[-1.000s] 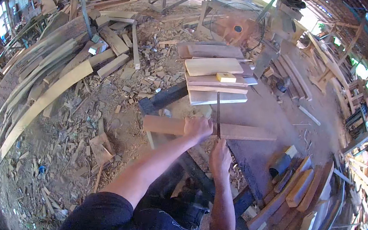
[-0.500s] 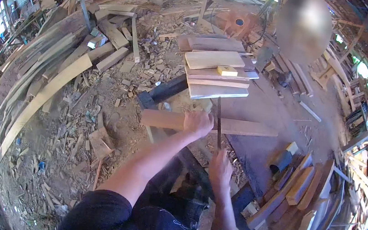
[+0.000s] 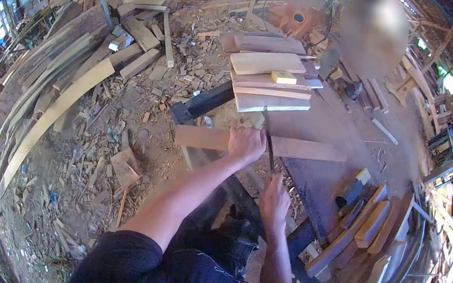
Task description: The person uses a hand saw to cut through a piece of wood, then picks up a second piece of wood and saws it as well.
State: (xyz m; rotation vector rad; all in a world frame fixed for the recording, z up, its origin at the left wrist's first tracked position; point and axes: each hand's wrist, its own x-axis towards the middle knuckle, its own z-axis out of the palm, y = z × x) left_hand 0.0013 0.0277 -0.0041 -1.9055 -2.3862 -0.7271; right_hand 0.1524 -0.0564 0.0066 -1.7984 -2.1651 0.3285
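Note:
A long reddish-brown board lies crosswise in front of me. My left hand is closed over it near its middle, gripping it. In my right hand, fingers wrapped round the near end, is a handsaw. Its dark, narrow blade shows nearly edge-on and crosses the board just right of my left hand. Whether the blade has cut into the wood cannot be made out. Just beyond the blade's far tip is a stack of planks, with a small yellowish block on top.
A dark beam slants beyond the board, and a brown flat panel lies to the right. Several curved wood pieces are piled at lower right. Long boards line the left; scraps cover the ground. A blurred person is at the back right.
My right hand and the handsaw have shifted slightly forward, and the blade's far end leans further left. My left hand stays on the board. The whole view has tilted a little.

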